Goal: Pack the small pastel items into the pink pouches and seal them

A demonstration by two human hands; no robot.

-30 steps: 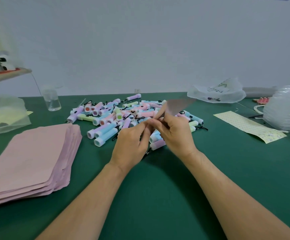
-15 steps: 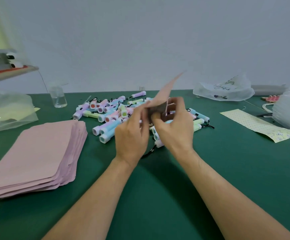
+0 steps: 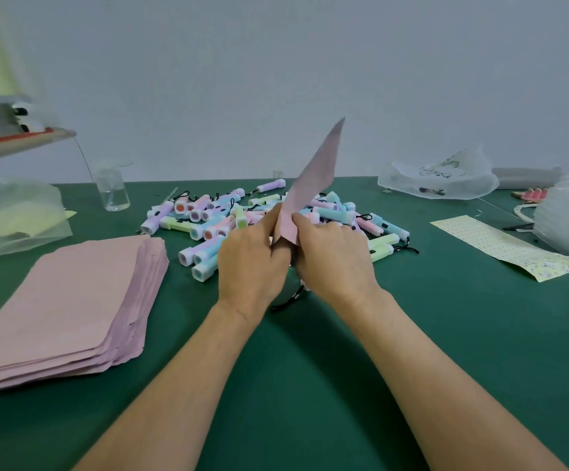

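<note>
Where we hold the pouch (image 3: 305, 192): above the green table (image 3: 310, 385), tilted up and away, its far corner highest.
Left hand (image 3: 252, 260): we pinch the pouch's near end, thumb on top, fingers curled.
Right hand (image 3: 330, 256): we grip the same end from the other side, touching our left.
Pastel items (image 3: 208, 226): heaped just beyond our hands.
Pouch stack (image 3: 65, 300): flat at our left, near the heap.
Pouch contents: we cannot tell.

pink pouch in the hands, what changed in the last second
The pink pouch swung up from lying nearly level, tip to the right, to standing steeply on end. The left hand and right hand kept pinching its lower end. The stack of pouches and the pile of pastel items stayed put.
</note>
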